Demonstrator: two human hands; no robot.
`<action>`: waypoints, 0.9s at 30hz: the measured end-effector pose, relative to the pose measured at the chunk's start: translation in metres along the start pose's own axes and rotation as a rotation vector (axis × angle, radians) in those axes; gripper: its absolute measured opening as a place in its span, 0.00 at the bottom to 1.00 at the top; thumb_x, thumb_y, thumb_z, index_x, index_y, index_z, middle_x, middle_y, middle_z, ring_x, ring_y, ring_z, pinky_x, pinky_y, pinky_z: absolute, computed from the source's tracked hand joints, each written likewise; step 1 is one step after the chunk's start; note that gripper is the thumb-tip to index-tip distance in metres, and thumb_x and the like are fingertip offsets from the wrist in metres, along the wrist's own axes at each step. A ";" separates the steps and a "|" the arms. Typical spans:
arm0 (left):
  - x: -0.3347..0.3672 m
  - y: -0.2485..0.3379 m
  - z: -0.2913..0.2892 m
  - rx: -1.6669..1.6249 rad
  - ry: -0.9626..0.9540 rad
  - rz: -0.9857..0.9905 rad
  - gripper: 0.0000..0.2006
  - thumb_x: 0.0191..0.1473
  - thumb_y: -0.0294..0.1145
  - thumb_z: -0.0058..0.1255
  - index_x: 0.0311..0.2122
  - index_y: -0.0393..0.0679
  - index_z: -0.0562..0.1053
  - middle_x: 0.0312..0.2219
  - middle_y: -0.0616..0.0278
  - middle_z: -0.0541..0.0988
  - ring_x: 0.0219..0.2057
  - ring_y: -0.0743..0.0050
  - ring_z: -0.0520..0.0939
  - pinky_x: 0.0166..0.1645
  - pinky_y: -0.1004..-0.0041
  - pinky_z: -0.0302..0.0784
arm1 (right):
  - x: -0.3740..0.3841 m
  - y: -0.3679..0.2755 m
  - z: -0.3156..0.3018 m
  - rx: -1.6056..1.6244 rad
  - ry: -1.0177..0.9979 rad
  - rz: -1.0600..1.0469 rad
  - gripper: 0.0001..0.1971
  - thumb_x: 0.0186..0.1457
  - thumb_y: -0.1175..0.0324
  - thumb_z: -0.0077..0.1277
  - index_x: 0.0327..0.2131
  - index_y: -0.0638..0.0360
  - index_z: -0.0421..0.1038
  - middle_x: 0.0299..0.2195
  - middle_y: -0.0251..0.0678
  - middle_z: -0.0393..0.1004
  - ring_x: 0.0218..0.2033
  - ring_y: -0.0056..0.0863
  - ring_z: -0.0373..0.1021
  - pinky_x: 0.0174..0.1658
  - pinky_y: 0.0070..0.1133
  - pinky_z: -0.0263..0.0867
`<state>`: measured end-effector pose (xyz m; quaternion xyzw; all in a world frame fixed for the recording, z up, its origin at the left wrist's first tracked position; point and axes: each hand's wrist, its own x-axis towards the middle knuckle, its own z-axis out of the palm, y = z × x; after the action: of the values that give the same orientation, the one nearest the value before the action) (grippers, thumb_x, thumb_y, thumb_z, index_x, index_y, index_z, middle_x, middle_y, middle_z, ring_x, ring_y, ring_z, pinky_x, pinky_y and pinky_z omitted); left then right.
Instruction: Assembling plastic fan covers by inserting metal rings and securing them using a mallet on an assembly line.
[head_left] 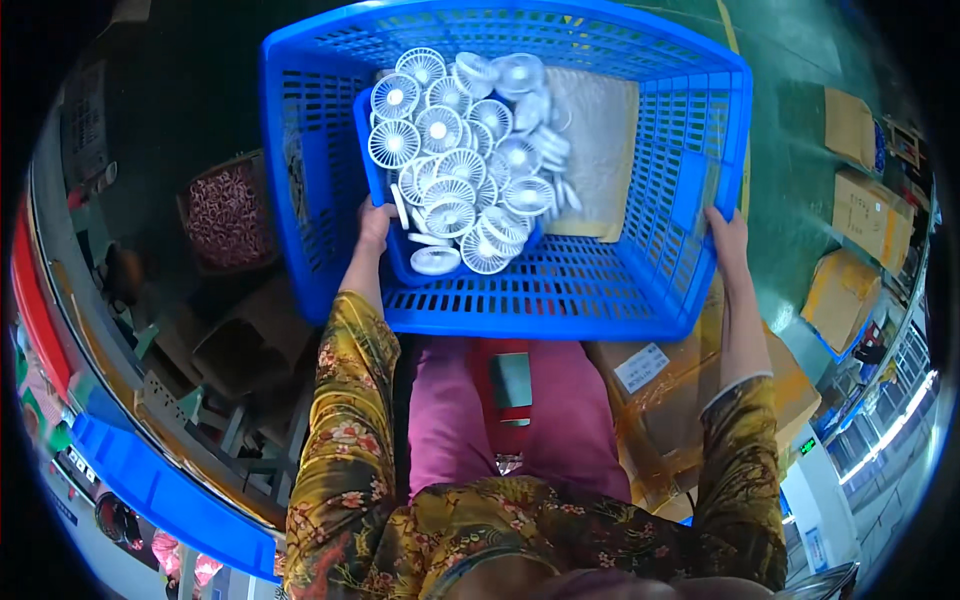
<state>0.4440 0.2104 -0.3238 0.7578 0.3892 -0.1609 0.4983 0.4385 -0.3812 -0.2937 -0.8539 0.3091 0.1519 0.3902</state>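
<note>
A large blue perforated plastic basket [560, 318] is in front of my legs. Inside its left part is a smaller blue bin [377, 180], tilted, with a heap of white round slotted covers like small fan grilles [440, 130]. Some grilles at the heap's right side are blurred and lie toward a pale sheet [600, 150] on the basket's floor. My left hand [374, 225] is closed on the smaller bin's near-left edge. Gripping the big basket's right wall is my right hand [729, 240], whose fingers are partly hidden behind the rim.
Below the basket on the right stands a taped cardboard carton [690, 420]. Several more cartons [870, 220] line the right side of the green floor [790, 60]. To the left is a box of small reddish parts [228, 215]; a blue tray [165, 490] lies at the lower left.
</note>
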 end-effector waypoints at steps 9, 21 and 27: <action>-0.029 0.040 -0.028 -0.303 -0.216 -0.061 0.21 0.36 0.14 0.48 0.42 0.40 0.73 0.31 0.63 0.79 0.29 0.71 0.79 0.35 0.73 0.76 | -0.034 -0.046 0.060 -0.329 0.016 -0.002 0.26 0.48 0.46 0.48 0.38 0.62 0.71 0.35 0.52 0.76 0.39 0.49 0.72 0.42 0.36 0.66; -0.032 0.005 -0.015 -0.318 -0.284 -0.019 0.22 0.37 0.15 0.48 0.44 0.38 0.72 0.34 0.58 0.79 0.30 0.65 0.81 0.37 0.68 0.77 | 0.014 -0.023 0.121 -0.539 0.325 -0.246 0.23 0.50 0.49 0.47 0.40 0.60 0.69 0.36 0.48 0.74 0.37 0.48 0.72 0.39 0.39 0.67; -0.076 0.033 -0.031 -0.297 -0.338 -0.026 0.24 0.37 0.14 0.48 0.45 0.37 0.72 0.36 0.56 0.79 0.33 0.62 0.81 0.39 0.65 0.78 | -0.021 -0.016 0.135 -0.501 0.504 -0.470 0.22 0.51 0.55 0.49 0.46 0.57 0.67 0.44 0.46 0.71 0.44 0.44 0.69 0.44 0.36 0.66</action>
<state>0.4152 0.1984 -0.2416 0.6334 0.3293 -0.2329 0.6604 0.4300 -0.2622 -0.3613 -0.9800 0.1453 -0.0841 0.1070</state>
